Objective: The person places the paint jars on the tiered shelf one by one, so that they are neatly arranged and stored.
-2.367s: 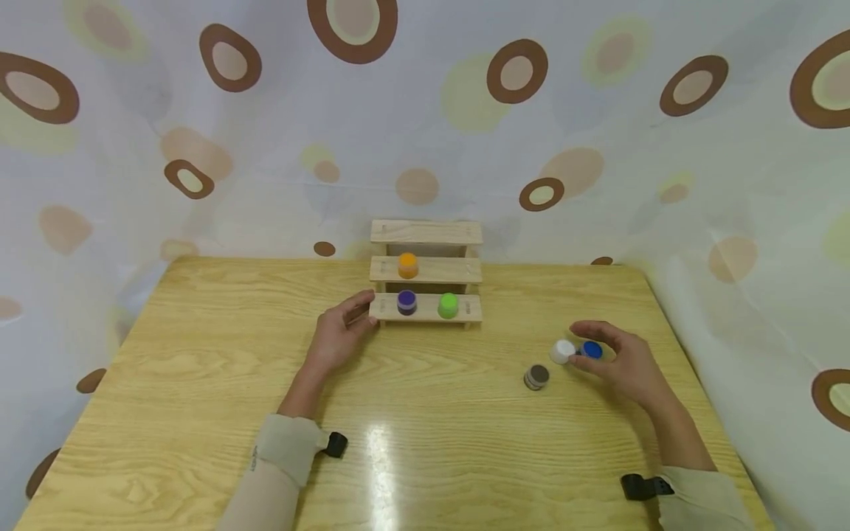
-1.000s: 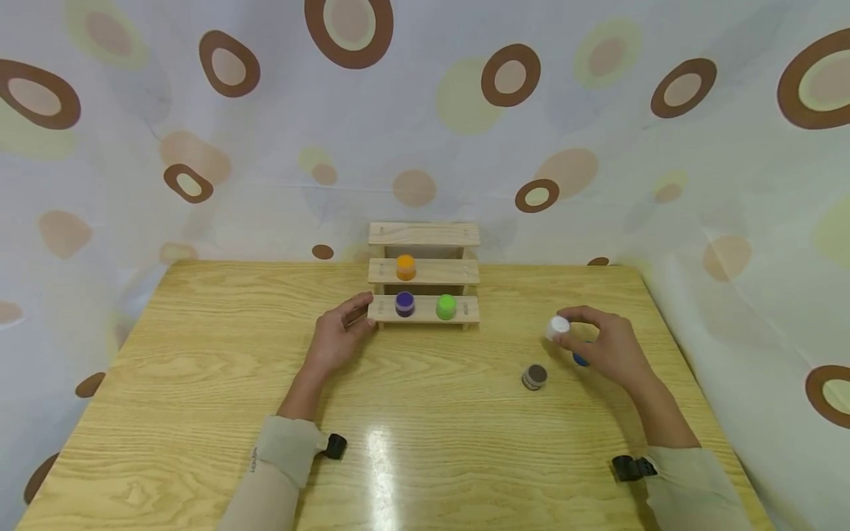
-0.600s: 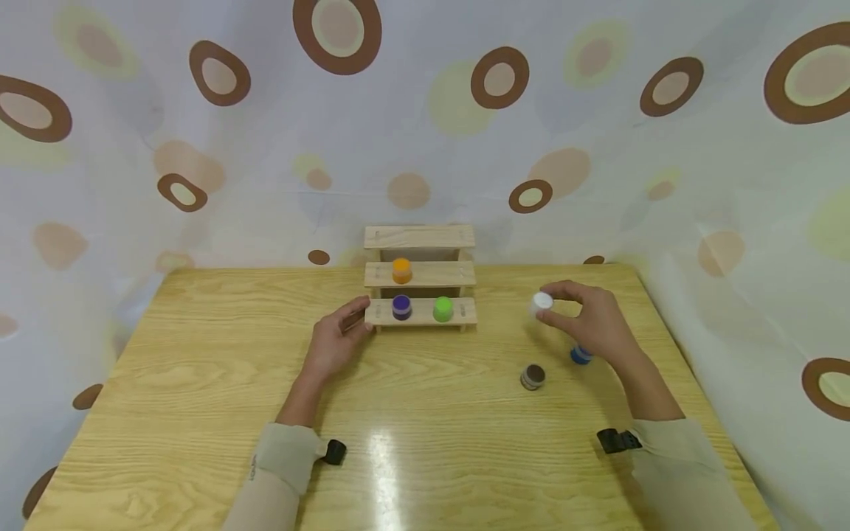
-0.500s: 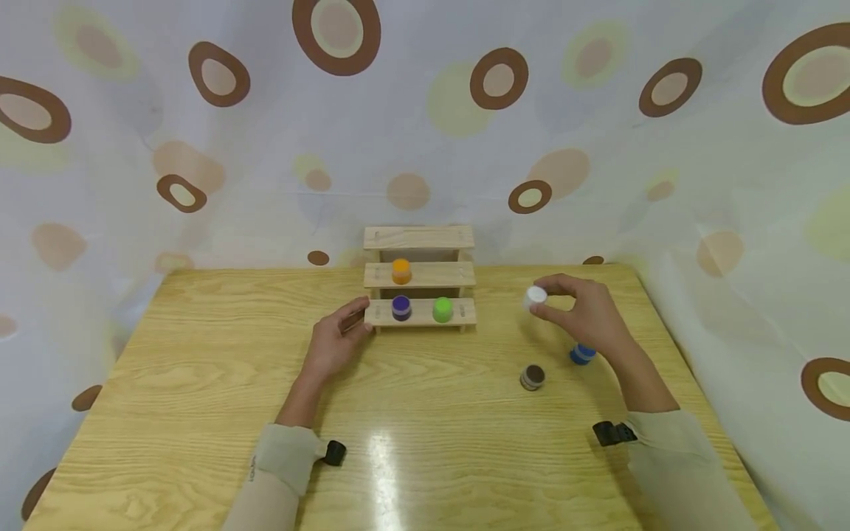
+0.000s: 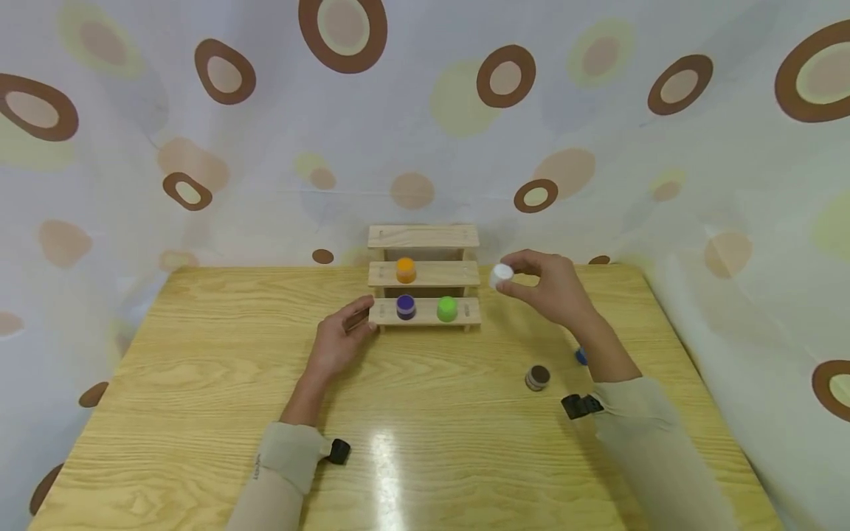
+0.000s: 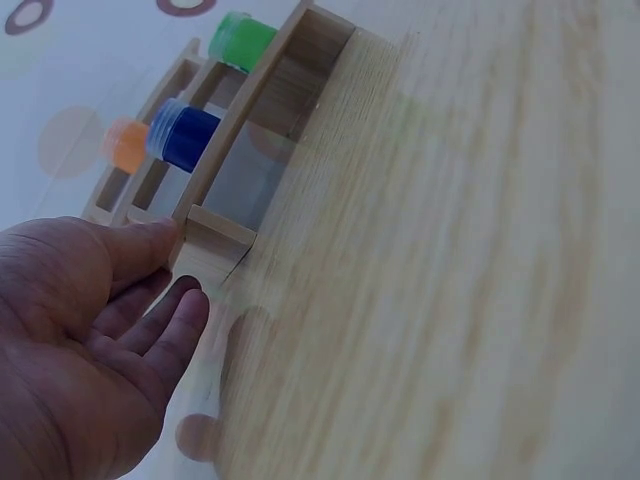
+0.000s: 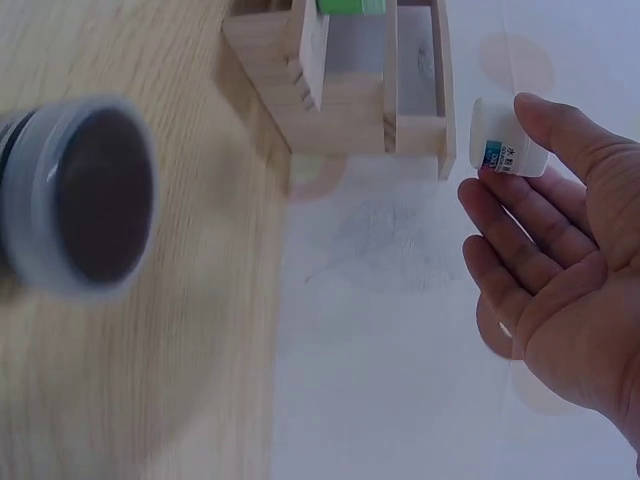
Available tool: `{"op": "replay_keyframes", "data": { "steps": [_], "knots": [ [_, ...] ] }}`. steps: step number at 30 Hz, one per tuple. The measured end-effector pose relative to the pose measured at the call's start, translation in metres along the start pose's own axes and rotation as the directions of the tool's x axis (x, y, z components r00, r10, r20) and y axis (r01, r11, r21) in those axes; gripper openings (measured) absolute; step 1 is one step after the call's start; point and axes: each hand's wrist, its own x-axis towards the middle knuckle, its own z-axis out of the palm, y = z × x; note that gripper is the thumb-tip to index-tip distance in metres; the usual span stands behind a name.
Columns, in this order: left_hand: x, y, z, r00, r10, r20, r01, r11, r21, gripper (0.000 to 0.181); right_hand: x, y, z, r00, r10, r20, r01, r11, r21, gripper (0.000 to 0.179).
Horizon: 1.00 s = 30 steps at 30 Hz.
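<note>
My right hand (image 5: 550, 287) pinches a small white paint jar (image 5: 502, 276) between thumb and fingers, in the air just right of the three-step wooden rack (image 5: 423, 236). In the right wrist view, the jar (image 7: 497, 140) shows a printed label. My left hand (image 5: 337, 341) rests at the left end of the lowest step, thumb at its corner and the other fingers relaxed, as the left wrist view shows. On that step stand a purple-lidded jar (image 5: 406, 307) and a green-lidded jar (image 5: 447, 309). An orange-lidded jar (image 5: 406, 270) stands on the middle step.
A dark brown-lidded jar (image 5: 537, 377) stands on the wooden table (image 5: 219, 383), right of centre. Behind it, a blue-lidded jar (image 5: 581, 356) is partly hidden by my right forearm. A patterned cloth (image 5: 279, 147) hangs behind the rack and along the sides.
My right hand has picked up the white jar from beside the blue one and carried it left and away from me to the rack. The left hand has stayed at the rack's end.
</note>
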Motion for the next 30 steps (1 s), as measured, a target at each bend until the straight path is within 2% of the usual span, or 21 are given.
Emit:
{"op": "replay_keyframes", "data": {
  "steps": [9, 24, 30],
  "knots": [
    [-0.002, 0.001, 0.002, 1.0, -0.006, -0.009, 0.006, 1.0, -0.006, 0.048, 0.02, -0.01, 0.016, 1.0, -0.007, 0.026, 0.005, 0.998, 0.066, 0.036],
    [-0.001, 0.001, 0.0, 1.0, -0.015, -0.005, 0.015, 1.0, -0.01, 0.049, 0.05, -0.021, 0.039, 0.999, -0.046, 0.027, 0.044, 0.996, 0.072, 0.029],
    [0.0, 0.001, 0.001, 1.0, -0.017, 0.001, 0.017, 1.0, -0.023, 0.048, 0.059, -0.024, 0.045, 0.999, -0.027, 0.034, 0.024, 0.996, 0.081, 0.033]
  ]
}}
